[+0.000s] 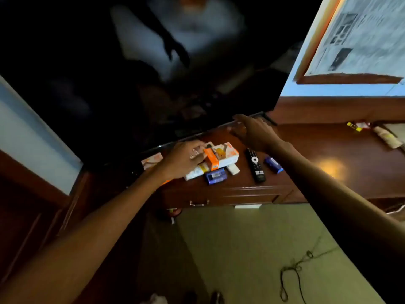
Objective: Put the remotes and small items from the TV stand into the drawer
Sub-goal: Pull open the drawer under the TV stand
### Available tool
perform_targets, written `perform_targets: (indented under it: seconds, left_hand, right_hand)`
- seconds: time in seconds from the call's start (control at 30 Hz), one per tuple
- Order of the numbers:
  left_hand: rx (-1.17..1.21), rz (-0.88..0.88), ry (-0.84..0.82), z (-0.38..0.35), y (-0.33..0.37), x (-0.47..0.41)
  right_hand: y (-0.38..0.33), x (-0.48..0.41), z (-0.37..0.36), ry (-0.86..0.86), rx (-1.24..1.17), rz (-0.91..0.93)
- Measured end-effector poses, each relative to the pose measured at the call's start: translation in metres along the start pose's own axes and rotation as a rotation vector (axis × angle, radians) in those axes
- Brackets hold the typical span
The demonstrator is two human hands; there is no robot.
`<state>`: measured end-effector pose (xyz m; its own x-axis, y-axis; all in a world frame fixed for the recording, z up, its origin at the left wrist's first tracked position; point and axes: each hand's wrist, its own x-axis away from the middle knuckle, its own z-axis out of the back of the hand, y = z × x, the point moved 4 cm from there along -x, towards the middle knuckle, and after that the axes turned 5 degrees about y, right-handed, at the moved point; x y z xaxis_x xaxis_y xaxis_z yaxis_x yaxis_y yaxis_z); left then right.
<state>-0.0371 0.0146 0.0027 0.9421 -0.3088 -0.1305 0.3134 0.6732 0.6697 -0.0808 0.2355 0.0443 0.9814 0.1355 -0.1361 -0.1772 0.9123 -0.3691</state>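
Your left hand [186, 157] rests on the pile of small items under the television [140, 84], fingers curled down against the end of the orange and white carton [221, 157]; whether they have closed on it or only touch it, you cannot tell from here. Your right hand [254, 132] hovers with fingers spread apart above the back of the TV stand [328, 154], holding nothing.

The carton sits on top of a white tube [196, 172] and a small white piece [232, 169], with a blue box [215, 176] just in front near the stand's edge. Pull the carton carelessly and you would likely drag these along; the blue box could be pushed off onto the floor. The black remote [255, 165] lies just beside the pile to the right, with a blue cylindrical item [274, 165] beside it; a sweep of your right forearm could knock either off. Your right hand is also near the television's lower edge, so a bump there is a risk. Light is dim, which makes small things easy to miss: another carton [152, 161] lies partly hidden behind your left wrist, and a few more bits sit well apart at the far right.

The drawer [221, 197] below, with its metal handle [198, 203], looks shut, so its contents are hidden, and nothing seems to have gone in yet; you will need a free hand to open it
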Motion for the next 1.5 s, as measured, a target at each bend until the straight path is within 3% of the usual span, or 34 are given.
perform_targets:
  seconds: [0.1, 0.4, 0.73, 0.97, 1.3, 1.5]
  left_hand:
    - [-0.026, 0.021, -0.053, -0.042, -0.024, 0.022]
    - [-0.057, 0.305, -0.258, -0.171, -0.123, 0.075]
    - [-0.547, 0.235, -0.387, -0.272, -0.181, 0.084]
    - [-0.528, 0.303, -0.357, -0.295, -0.184, 0.103]
    - [-0.45, 0.312, -0.381, -0.29, -0.17, 0.129]
    - [-0.44, 0.341, -0.564, -0.276, -0.146, 0.155]
  right_hand:
    - [0.021, 0.018, -0.04, -0.062, 0.012, -0.026]
    - [0.083, 0.076, -0.17, -0.19, -0.006, -0.087]
    - [0.139, 0.097, -0.25, -0.218, 0.078, 0.059]
    - [0.152, 0.112, -0.261, -0.127, 0.108, 0.151]
    - [0.146, 0.116, -0.261, -0.121, 0.083, 0.102]
    - [0.139, 0.119, -0.256, -0.128, 0.048, 0.086]
